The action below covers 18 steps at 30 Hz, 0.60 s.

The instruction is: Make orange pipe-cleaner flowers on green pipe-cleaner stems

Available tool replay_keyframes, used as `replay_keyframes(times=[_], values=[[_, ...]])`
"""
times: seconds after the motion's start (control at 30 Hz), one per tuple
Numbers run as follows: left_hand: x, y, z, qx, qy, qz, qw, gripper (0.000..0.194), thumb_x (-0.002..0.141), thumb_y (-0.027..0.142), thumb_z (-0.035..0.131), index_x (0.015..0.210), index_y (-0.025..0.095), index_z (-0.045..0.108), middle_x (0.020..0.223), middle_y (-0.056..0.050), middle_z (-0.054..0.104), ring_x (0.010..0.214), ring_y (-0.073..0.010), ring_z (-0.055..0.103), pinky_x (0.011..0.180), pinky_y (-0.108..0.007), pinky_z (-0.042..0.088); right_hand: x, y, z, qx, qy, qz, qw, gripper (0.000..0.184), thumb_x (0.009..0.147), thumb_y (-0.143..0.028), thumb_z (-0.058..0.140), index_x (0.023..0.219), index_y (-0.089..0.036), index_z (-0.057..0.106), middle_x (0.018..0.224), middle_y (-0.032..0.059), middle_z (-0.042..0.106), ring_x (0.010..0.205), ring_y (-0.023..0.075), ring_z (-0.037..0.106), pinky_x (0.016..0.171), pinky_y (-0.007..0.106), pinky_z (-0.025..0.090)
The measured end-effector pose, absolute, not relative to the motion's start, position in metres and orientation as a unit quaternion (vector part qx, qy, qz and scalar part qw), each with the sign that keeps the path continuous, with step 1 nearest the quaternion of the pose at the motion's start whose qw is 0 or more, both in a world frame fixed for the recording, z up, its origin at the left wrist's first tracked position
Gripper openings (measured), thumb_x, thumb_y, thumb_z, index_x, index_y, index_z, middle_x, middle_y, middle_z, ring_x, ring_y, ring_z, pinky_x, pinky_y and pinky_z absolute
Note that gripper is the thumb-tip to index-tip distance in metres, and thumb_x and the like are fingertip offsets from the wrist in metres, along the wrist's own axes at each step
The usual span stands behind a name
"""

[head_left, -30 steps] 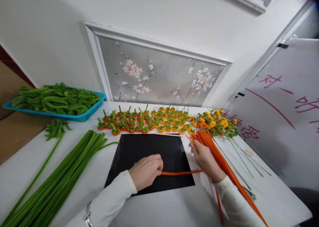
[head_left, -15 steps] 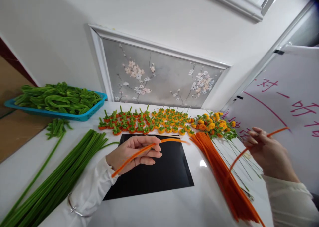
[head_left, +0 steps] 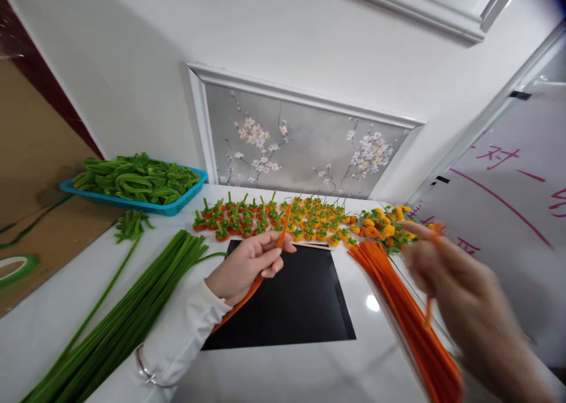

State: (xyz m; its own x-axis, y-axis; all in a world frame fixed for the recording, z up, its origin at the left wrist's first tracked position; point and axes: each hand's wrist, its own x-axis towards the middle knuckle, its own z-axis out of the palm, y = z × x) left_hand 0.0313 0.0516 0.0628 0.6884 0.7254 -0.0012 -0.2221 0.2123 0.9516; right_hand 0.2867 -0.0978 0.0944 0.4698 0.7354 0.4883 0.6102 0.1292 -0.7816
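My left hand is closed in a pinch on an orange pipe cleaner above the black mat. One end of it points up past the fingers, and the other trails down along the wrist. At the right, my right hand is smeared by motion over the bundle of orange pipe cleaners. A second orange strand hangs from that hand, also blurred. Beyond the mat stand rows of small orange and yellow pumpkin-like pieces with green tops.
Green pipe cleaners lie in a long bundle at the left. Behind them a blue basket holds curled green pieces. Yellow and orange flowers are heaped at the back right, beside a whiteboard. Green tape lies far left.
My left hand has turned its orange pipe cleaner from nearly level to steeply upright. My right hand has come nearer the camera and blurred. The view has shifted left.
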Motion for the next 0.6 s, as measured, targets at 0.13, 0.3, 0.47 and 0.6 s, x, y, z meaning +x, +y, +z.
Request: replay_keyframes(times=[0.13,0.3,0.47,0.6], values=[[0.041,0.046,0.044,0.502,0.275,0.324,0.753,0.040,0.078,0.030,0.066,0.114,0.020,0.054,0.076,-0.001,0.060,0.042,-0.0010,0.029,0.038,-0.014,0.015,0.215,-0.046,0.057,-0.622,-0.601,0.187,0.466,0.040,0.096,-0.039,0.035,0.126,-0.020,0.053,0.064,-0.0018,0.051,0.056,0.0123,0.048,0.052,0.024,0.038],[0.044,0.041,0.024,0.515,0.324,0.337,0.718,0.029,0.084,0.041,0.055,0.097,0.015,0.062,0.059,0.003,0.050,0.042,-0.0028,0.031,0.040,-0.016,0.020,0.201,-0.012,0.020,-0.584,-0.628,0.231,0.461,0.035,0.095,-0.037,0.038,0.109,-0.019,0.064,0.060,-0.0025,0.047,0.056,0.0125,0.045,0.053,0.023,0.036],[0.043,0.047,0.006,0.507,0.342,0.317,0.724,0.029,0.073,0.036,0.069,0.086,0.010,0.065,0.062,0.001,0.051,0.047,-0.0032,0.034,0.042,-0.016,0.020,0.208,-0.007,0.003,-0.554,-0.623,0.230,0.502,0.030,0.091,-0.028,0.043,0.105,-0.020,0.068,0.078,0.0037,0.056,0.074,0.0162,0.052,0.067,0.027,0.042],[0.043,0.051,-0.003,0.484,0.351,0.300,0.743,0.041,0.077,0.042,0.063,0.107,0.016,0.059,0.070,0.001,0.057,0.038,-0.0008,0.022,0.038,-0.019,0.008,0.205,-0.004,-0.016,-0.540,-0.562,0.336,0.529,0.024,0.085,-0.028,0.052,0.098,-0.020,0.071,0.076,0.0022,0.055,0.063,0.0132,0.051,0.057,0.025,0.042]])
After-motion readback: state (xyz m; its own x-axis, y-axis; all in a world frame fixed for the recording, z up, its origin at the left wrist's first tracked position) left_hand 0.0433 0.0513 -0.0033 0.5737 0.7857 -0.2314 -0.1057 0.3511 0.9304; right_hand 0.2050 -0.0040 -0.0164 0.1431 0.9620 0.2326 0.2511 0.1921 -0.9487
